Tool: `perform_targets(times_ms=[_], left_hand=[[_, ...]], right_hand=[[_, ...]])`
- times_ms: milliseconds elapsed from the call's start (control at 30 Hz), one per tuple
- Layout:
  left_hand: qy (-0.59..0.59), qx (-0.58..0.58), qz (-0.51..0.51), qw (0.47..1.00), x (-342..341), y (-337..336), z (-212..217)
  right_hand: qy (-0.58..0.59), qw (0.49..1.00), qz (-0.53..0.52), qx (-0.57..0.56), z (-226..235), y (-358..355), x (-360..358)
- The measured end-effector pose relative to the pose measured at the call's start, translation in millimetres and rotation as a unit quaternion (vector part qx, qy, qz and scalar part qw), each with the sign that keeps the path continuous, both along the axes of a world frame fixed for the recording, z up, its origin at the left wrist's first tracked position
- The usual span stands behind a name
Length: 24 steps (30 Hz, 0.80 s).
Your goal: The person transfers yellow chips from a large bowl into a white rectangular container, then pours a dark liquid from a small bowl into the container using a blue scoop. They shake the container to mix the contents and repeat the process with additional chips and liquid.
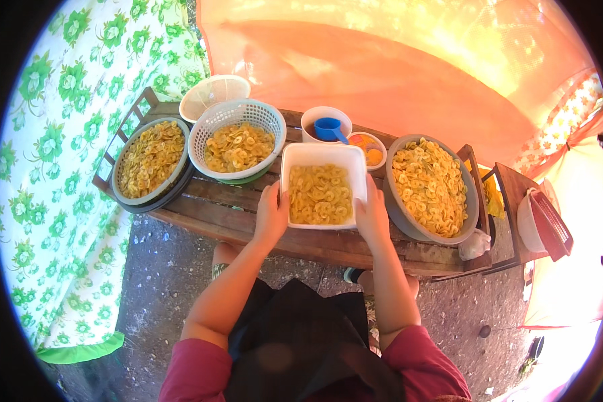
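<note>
Between my hands is a white rectangular tub [293, 155] with yellow banana slices [320, 194] in it, seemingly in liquid. My left hand [272, 213] grips its left side and my right hand [371, 213] its right side. Left of the tub, a pale perforated colander [201, 137] holds more slices. Farther left, a grey basin [119, 177] is full of browner slices. Close to my right hand, a large grey basin [405, 214] is heaped with yellow slices. Behind the tub, a blue dipper [327, 126] rests in a white bucket [309, 119].
Everything stands on a slatted wooden bench [208, 218]. A small container [380, 147] with orange contents sits behind my right hand. A plastic bag [474, 245] lies at the bench's right end. A red basket [547, 224] stands beyond. Orange sheeting [382, 67] and a flowered curtain [60, 201] hang around.
</note>
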<state>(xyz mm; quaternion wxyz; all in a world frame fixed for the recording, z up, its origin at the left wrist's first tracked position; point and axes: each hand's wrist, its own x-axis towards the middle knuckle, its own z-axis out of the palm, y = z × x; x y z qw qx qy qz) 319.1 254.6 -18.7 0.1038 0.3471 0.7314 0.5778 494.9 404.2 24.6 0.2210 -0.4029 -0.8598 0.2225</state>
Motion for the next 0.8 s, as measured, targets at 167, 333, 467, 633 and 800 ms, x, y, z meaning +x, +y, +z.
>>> perform_targets(times_ms=[167,333,467,633,800], left_hand=[[0.038,0.064,-0.03,0.997,16,-12,8],[-0.059,0.019,-0.063,0.996,20,-12,12],[-0.183,0.047,-0.096,0.977,26,-18,19],[-0.296,0.018,-0.093,0.95,29,-18,23],[-0.266,0.041,-0.107,0.957,24,-17,23]], right_hand=[[0.257,0.95,0.078,0.16,4,-32,21],[0.159,0.987,0.013,0.029,4,-18,30],[0.216,0.973,0.022,0.077,1,-21,39],[0.201,0.978,0.009,0.048,-1,-19,42],[0.201,0.979,0.035,-0.004,-4,-16,38]])
